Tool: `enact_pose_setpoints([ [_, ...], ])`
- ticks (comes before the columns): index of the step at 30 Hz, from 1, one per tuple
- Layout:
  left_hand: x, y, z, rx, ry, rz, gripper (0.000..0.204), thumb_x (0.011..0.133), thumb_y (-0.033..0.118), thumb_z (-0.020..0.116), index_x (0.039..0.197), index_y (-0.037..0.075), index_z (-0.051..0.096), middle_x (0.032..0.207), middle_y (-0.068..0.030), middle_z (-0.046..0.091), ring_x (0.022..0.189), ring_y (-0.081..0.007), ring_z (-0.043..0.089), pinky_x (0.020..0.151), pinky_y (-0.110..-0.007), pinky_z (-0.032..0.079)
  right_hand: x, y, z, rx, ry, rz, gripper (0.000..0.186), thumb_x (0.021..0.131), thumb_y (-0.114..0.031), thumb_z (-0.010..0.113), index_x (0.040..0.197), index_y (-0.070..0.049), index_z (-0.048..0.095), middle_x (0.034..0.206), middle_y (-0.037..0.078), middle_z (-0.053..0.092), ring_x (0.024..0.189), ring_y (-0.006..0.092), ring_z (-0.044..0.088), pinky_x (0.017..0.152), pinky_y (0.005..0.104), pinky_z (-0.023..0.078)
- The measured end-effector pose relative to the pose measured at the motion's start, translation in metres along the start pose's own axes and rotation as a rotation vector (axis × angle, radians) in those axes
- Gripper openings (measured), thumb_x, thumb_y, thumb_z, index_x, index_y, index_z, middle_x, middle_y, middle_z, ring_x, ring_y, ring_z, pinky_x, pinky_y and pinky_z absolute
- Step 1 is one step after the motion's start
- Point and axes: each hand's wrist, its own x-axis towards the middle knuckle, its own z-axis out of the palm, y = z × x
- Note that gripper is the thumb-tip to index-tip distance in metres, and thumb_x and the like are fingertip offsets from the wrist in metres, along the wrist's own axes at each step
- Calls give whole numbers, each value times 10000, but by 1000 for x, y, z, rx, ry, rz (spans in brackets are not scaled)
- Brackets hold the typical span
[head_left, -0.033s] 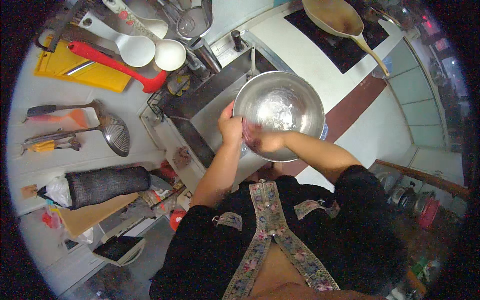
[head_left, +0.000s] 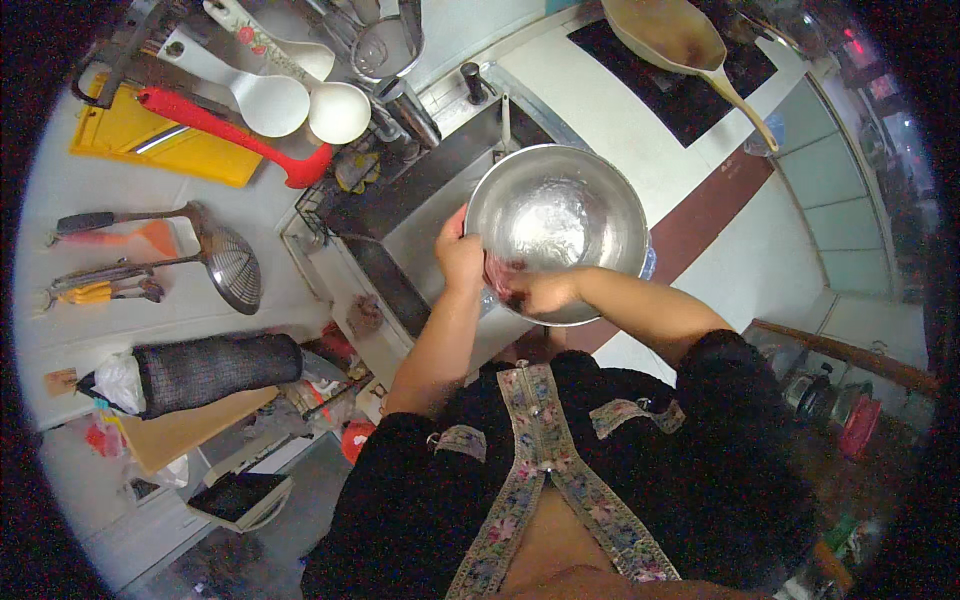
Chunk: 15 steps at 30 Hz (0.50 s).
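Note:
A round, shiny metal bowl (head_left: 575,210) is held above the near right part of the sink. My left hand (head_left: 460,252) is closed on its left rim, thumb pointing up along the side. Inside the bowl's near left part, my right hand (head_left: 545,292) is closed, its fingers pressed on a moist, dark reddish mass (head_left: 500,275). What that mass is I cannot make out; the fingers partly cover it. The bowl tilts, and its bare inner bottom reflects light.
Behind the bowl lies a metal sink (head_left: 400,235) with a black-topped faucet (head_left: 474,85). A long-handled pan (head_left: 670,40) rests on the black cooktop (head_left: 700,105). Ladles, a skimmer (head_left: 232,268) and a yellow grater (head_left: 150,135) hang at the left.
My right hand has shifted slightly left and down within the bowl, and is less blurred. My left hand keeps its hold on the rim.

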Motion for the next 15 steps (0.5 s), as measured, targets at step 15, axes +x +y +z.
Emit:
enact_pose_setpoints([
  [15, -6, -7, -8, -51, 45, -11, 499, 780, -148, 485, 1247, -15, 596, 1139, -91, 666, 976, -179, 641, 867, -293, 501, 16, -2, 0, 160, 106, -48, 762, 808, -156, 559, 1479, 28, 248, 1546, 295, 164, 1461, 388, 124, 1190, 413, 144],
])
